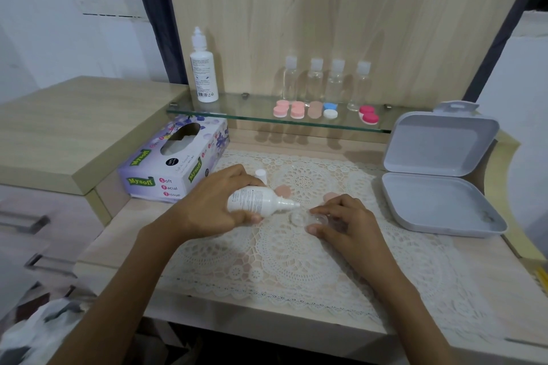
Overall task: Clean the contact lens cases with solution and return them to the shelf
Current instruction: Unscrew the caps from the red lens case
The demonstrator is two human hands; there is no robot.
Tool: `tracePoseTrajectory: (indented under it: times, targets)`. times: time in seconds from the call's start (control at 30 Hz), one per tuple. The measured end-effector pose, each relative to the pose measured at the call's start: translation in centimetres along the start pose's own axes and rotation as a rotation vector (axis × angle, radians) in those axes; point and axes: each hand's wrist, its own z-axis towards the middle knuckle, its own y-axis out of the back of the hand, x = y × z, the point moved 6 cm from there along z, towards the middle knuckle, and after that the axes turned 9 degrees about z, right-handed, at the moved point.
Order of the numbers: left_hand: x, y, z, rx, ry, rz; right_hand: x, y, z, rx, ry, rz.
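Dosing an opened lens case at the middle of the lace mat point(296, 261).

Head view: the clear lens case point(308, 218) lies at the mat's centre, its two peach caps point(284, 191) loose just behind it. More cases point(296, 111) wait on the glass shelf point(237, 115) beyond the mat's far edge. The likely slip is a squeeze that overshoots, because the nozzle hangs at the case's left well and not squarely over it, so solution may soak the lace. The light case could also tip under a firm pinch. The left hand point(219, 201) wraps the solution bottle point(258, 200), tilted with its nozzle pointing right and slightly down. The right hand point(341, 222) pinches the case's right end between thumb and forefinger, with the other fingers curled.
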Motion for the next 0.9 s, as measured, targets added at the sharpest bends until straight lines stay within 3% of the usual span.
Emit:
tracePoseTrajectory:
  times: [0.9]
  targets:
    - [-4.5,0.4,2.7,0.1,-0.146,0.16,0.1,-0.2,0.2,0.007,0.045,-0.092]
